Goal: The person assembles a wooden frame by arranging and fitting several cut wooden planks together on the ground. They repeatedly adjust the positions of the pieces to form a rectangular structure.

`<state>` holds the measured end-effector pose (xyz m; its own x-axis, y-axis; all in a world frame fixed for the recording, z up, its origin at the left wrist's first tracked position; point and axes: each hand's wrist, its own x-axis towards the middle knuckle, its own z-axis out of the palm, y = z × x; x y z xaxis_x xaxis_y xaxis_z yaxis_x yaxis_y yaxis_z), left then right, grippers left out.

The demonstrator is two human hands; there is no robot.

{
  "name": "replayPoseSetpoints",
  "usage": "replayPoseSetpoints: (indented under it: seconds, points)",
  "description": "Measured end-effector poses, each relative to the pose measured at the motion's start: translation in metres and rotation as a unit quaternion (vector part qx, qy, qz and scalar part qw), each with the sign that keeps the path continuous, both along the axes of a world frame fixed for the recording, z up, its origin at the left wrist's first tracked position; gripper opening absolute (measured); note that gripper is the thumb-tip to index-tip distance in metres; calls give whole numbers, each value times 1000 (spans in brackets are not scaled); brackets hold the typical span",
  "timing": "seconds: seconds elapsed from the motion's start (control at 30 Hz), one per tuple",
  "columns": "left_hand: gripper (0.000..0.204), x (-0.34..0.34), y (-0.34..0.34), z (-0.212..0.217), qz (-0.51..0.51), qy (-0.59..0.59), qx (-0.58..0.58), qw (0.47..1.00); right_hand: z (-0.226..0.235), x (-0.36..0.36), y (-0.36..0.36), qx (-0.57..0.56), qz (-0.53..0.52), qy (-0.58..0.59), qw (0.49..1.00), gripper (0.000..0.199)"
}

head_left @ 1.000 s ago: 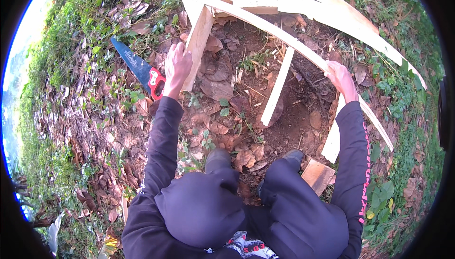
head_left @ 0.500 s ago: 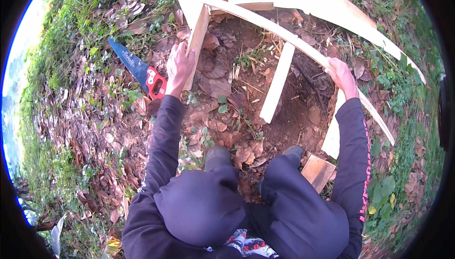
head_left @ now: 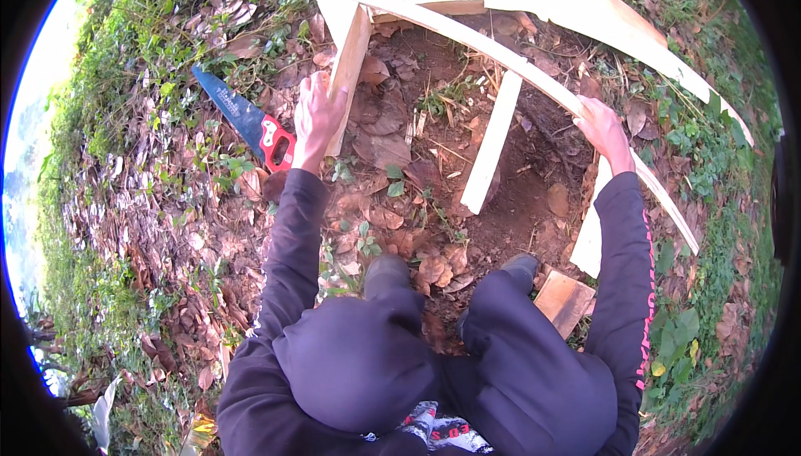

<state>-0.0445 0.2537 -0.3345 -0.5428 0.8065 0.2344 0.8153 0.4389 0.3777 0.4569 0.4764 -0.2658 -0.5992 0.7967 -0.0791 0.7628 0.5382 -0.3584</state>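
A long thin wooden strip (head_left: pixel 467 37) runs diagonally from the upper left to the right. Around it, toward its right end, the fingers of my right hand (head_left: pixel 607 133) are closed. My left hand (head_left: pixel 317 120) grips the edge of a wooden board (head_left: pixel 350 64), which slants down under the strip's far end. Beneath the strip's middle, a shorter wooden piece (head_left: pixel 494 143) extends toward me. Another pale board (head_left: pixel 589 235) lies partly under my right forearm. To the left of my left hand, a handsaw (head_left: pixel 242 118) with a red handle rests on the leaves.
Broad pale planks (head_left: pixel 576 18) curve across the far right. A small wood block (head_left: pixel 564 302) sits beside my right boot (head_left: pixel 521 270). Brown leaves, low green plants and bare soil (head_left: pixel 521 206) with wood chips cover the ground.
The view has shifted very slightly. Both hands keep their holds on the wood, and the strip and boards stay in the same arrangement.
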Motion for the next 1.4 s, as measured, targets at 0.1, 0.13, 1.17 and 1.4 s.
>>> replayPoseSetpoints:
  seconds: [0.1,0.13,1.17,1.4]
  points:
    - [50,3,0,4,6,-57,-25,998,0,1,-1,-5,-1,6,1000,52]
    - [50,3,-2,6,-8,-71,-17,997,0,1,-2,-4,1,11,1000,52]
    - [47,6,-6,-1,-65,-36,-70,995,-2,-8,-8,29,10,51,998,41]
    - [42,9,-5,-6,-71,8,-37,997,-1,-10,-8,48,28,61,997,42]
